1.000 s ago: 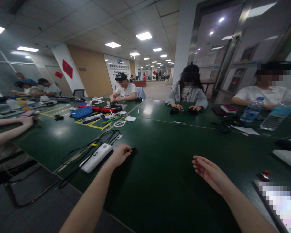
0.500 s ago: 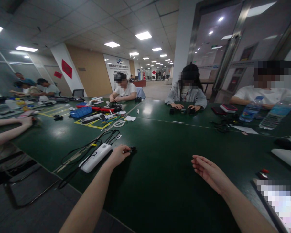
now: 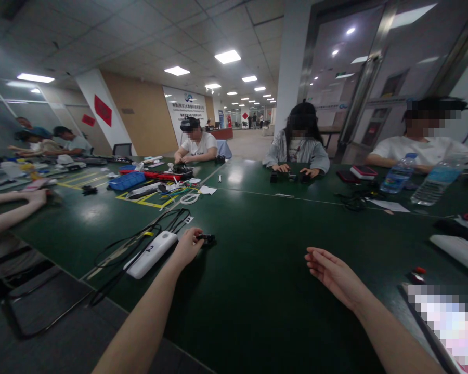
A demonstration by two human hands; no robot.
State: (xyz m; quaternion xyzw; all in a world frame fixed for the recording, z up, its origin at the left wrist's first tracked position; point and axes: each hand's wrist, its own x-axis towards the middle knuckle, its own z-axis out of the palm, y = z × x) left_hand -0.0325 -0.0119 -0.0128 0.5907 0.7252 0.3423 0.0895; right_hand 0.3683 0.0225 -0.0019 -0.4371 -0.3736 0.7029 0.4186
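My left hand (image 3: 189, 247) rests on the dark green table (image 3: 257, 291) with its fingers closed round a small black object (image 3: 207, 238) that pokes out past the fingertips. Just left of that hand lies a white power strip (image 3: 150, 253) marked with a 2, with black cables (image 3: 140, 236) running from it. My right hand (image 3: 331, 272) hovers low over the table to the right, fingers loosely stretched out and holding nothing.
Several people sit round the table with small black items. Two water bottles (image 3: 398, 174) stand at far right, a blue tray (image 3: 128, 180) and red tool at far left. A white device (image 3: 456, 249) and a small red-tipped object (image 3: 417, 274) lie near the right edge.
Both hands stay where they were. The whole view has drifted slightly as my head moved.
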